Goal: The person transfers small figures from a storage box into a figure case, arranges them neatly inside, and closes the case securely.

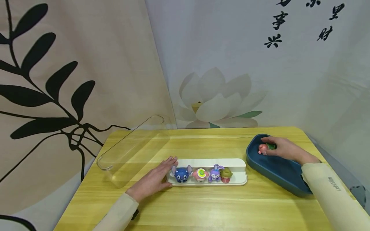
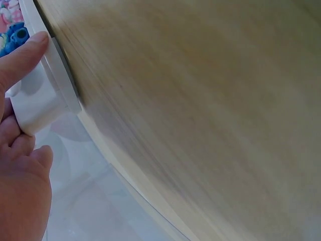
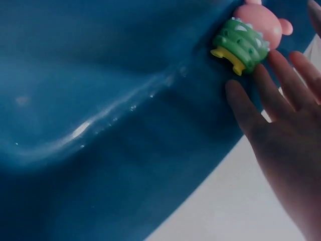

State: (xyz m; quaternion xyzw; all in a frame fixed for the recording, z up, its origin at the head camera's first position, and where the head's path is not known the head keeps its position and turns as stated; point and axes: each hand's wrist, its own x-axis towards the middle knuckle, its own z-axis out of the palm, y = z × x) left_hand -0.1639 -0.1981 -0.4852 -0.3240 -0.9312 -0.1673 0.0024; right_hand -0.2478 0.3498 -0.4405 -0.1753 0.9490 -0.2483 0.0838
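A long white tray lies on the table with small toy figurines in a row: a blue big-eared one, a pink one with a green-yellow disc, a purple rabbit-like one and a green-topped one. My left hand grips its left end, thumb on the front rim, fingers on the opposite side. Over the blue basin, my right hand reaches in with fairly straight fingers. Its fingertips are right at a pink figurine in a green outfit with yellow feet; the thumb stands apart from it.
A clear plastic cover lies at the table's left, behind my left hand. The wooden table ends just beyond the basin on the right. Behind it hangs a printed cloth with a lotus and dark leaves.
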